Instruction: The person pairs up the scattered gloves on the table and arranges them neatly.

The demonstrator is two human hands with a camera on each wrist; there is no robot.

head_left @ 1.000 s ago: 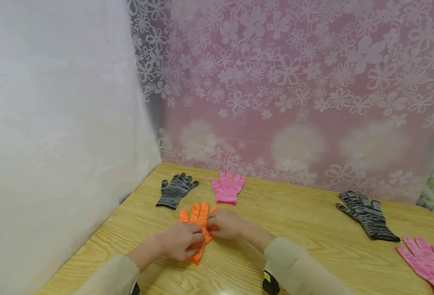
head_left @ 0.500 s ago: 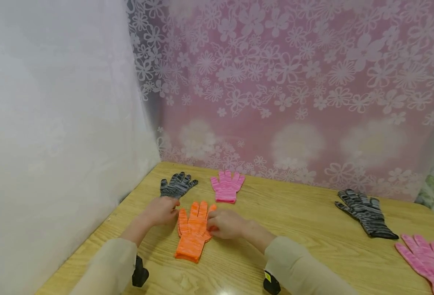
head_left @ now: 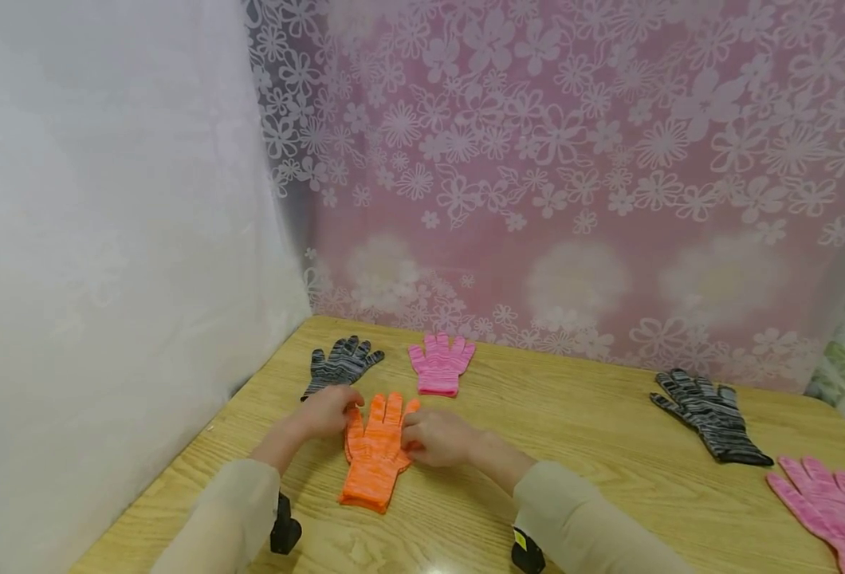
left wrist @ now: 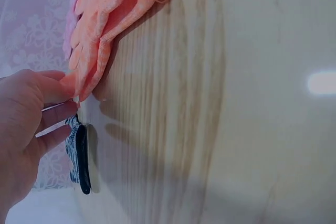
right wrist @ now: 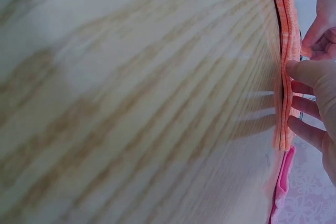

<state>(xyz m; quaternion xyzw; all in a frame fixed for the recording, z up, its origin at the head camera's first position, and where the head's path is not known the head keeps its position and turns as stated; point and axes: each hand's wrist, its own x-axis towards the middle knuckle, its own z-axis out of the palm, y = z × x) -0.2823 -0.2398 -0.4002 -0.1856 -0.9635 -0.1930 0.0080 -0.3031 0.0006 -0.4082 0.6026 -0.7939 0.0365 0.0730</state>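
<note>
An orange knit glove [head_left: 375,458] lies flat on the table, fingers pointing away from me; its edges look layered in the right wrist view. My left hand [head_left: 328,412] pinches the tip of its leftmost finger between thumb and forefinger, the other fingers held out loosely in the left wrist view. On the glove's opposite side, my right hand [head_left: 440,438] rests with its fingertips touching the edge, fingers spread in the right wrist view. A grey-black glove [head_left: 343,364] lies just beyond my left hand, and a pink glove [head_left: 441,367] lies behind the orange one.
Another grey-black glove [head_left: 713,418] lies at the far right of the wooden table [head_left: 573,430]. A second pink glove [head_left: 827,506] is cut off by the right frame edge. A white sheet [head_left: 128,263] borders the left side; a flowered pink curtain [head_left: 566,159] hangs behind.
My left hand has left the orange glove's palm, moved up and left, then come to its leftmost fingertip and pinched it. The right hand has stayed in place.
</note>
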